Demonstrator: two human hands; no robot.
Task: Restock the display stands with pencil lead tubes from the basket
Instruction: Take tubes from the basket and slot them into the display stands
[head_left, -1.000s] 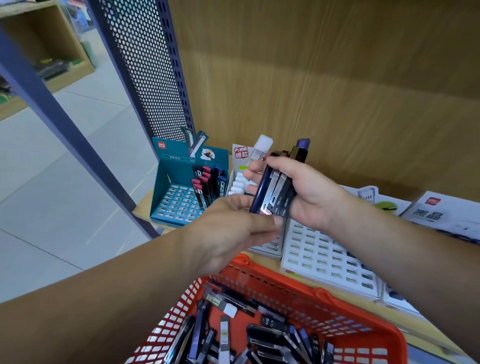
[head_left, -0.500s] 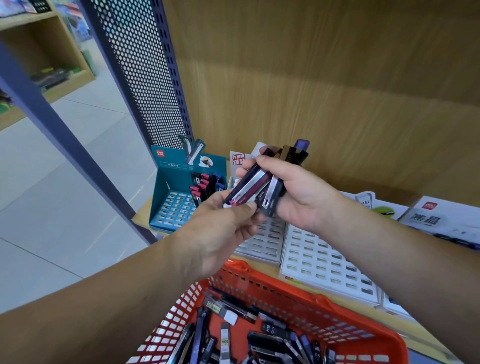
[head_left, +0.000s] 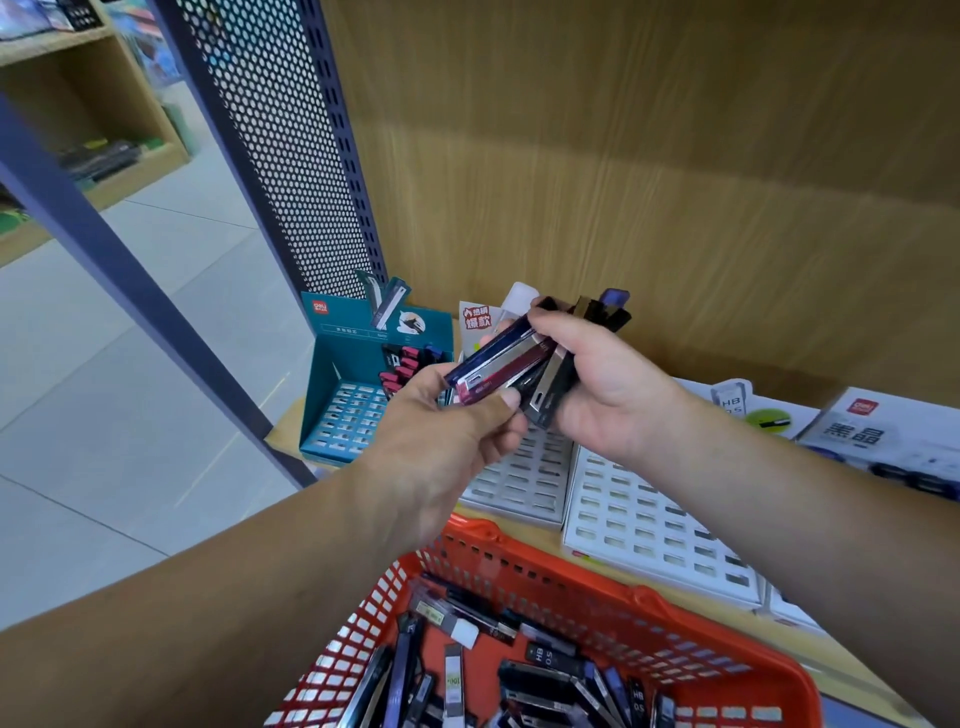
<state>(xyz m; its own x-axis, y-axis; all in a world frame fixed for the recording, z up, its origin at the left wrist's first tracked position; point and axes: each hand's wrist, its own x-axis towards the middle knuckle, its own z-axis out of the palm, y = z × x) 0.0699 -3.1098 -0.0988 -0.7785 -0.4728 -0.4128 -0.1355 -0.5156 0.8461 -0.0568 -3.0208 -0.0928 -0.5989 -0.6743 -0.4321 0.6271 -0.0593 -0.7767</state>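
Grip, right: my right hand (head_left: 618, 395) is curled round a fanned bundle of slim flat plastic pencil lead tubes (head_left: 558, 376), black, grey, navy and maroon. Their capped tops stick out above my fingers.
Grip, left: my left hand (head_left: 441, 441) meets the bundle from the left. Its thumb and fingers pinch the lower ends of the navy tube (head_left: 493, 349) and the maroon tube (head_left: 506, 371), which splay out sideways from the rest.
Basket: the orange plastic lattice basket (head_left: 691, 618) sits below both hands, nearest to me. In it a jumble of loose dark lead tubes (head_left: 519, 675) lies flat.
Teal stand: a teal cardboard display stand (head_left: 332, 395) is just left of my left hand and farther back. A few red-capped and blue-capped tubes (head_left: 405, 364) stand upright in its rear slots.
Grey stand: a pale grey slotted display stand (head_left: 519, 483) lies directly beneath the grip.
White stand: a white slotted display stand (head_left: 649, 519) sits under my right wrist, beside the grey one.
Panel: a dark blue perforated metal panel (head_left: 291, 156) rises behind and left of the hands.
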